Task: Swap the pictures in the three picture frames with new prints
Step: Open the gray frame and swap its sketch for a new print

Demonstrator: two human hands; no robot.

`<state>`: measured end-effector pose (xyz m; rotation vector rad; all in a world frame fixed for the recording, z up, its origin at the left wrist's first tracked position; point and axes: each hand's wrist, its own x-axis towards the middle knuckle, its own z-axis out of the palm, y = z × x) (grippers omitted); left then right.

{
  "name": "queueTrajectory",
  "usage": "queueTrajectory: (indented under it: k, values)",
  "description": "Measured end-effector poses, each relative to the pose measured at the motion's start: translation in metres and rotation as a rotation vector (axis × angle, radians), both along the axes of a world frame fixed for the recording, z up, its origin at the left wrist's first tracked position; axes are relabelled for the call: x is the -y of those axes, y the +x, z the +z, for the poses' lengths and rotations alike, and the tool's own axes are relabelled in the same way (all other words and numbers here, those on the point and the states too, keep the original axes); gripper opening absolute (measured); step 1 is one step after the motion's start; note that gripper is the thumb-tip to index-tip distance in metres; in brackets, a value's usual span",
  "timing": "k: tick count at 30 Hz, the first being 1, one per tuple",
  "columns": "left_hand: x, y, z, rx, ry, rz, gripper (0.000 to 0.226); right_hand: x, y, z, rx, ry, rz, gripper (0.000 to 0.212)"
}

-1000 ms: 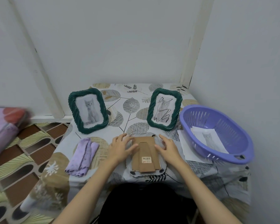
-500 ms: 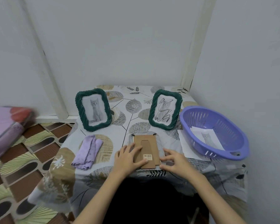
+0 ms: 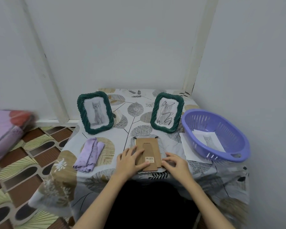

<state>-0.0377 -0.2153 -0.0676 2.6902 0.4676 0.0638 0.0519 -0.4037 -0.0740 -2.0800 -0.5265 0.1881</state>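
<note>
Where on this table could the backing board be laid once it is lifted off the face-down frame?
Free cloth lies between the two standing frames, left and right, behind the face-down frame. A narrower strip lies between the purple cloth and the left hand. The right side is crowded by the basket and the paper sheet under it.

Face-down frame with brown cardboard back (image 3: 147, 153) at 6 o'clock; green rope-rimmed kitten frame (image 3: 95, 112) upright at 10; scribbled twin (image 3: 167, 112) at 1.
</note>
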Motion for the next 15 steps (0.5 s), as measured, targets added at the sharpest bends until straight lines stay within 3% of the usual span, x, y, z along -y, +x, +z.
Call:
queueTrajectory:
  k: [3, 7, 9, 13, 15]
  values:
    - [-0.001, -0.001, 0.0, 0.017, -0.092, -0.003, 0.088, 0.005, 0.006, 0.01, -0.073, 0.06, 0.061, 0.028]
    - [-0.015, -0.009, 0.005, 0.197, -0.473, -0.003, 0.052, 0.007, 0.003, 0.013, -0.065, 0.021, 0.142, 0.032]
    - [-0.023, -0.015, 0.006, 0.158, -0.505, -0.088, 0.038, 0.004, 0.0, 0.013, -0.018, -0.05, 0.175, 0.032]
    - [-0.03, -0.022, 0.007, 0.049, -0.436, -0.178, 0.052, -0.01, -0.008, 0.013, 0.074, -0.254, 0.147, 0.033]
    - [-0.032, -0.023, 0.008, 0.03, -0.414, -0.192, 0.079, -0.014, -0.014, 0.013, 0.123, -0.33, 0.109, 0.031]
